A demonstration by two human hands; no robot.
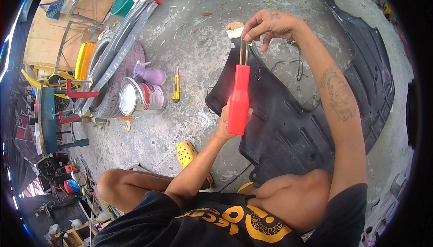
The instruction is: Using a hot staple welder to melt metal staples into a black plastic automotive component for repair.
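My left hand (224,124) grips a red plastic tool (239,100) upright in the picture, with two metal prongs (244,53) at its top. My right hand (269,27) is closed at the prong tips, thumb and fingertips together; whether they hold the tip or something small I cannot make out. Beneath both hands lies a large black molded panel (279,134) on the concrete floor (189,44), with a light patch (235,32) on its top corner. Left of the panel lies a yellow box cutter (176,87).
A paint can (140,100), purple spray bottle (151,73) and tires (97,102) stand at the left, beside long wrapped pieces (128,30) with red clamps, a green tub (121,4) and a plywood board (47,44). A yellow clog (186,154) is near my left knee. A black cable (297,66) lies near the panel.
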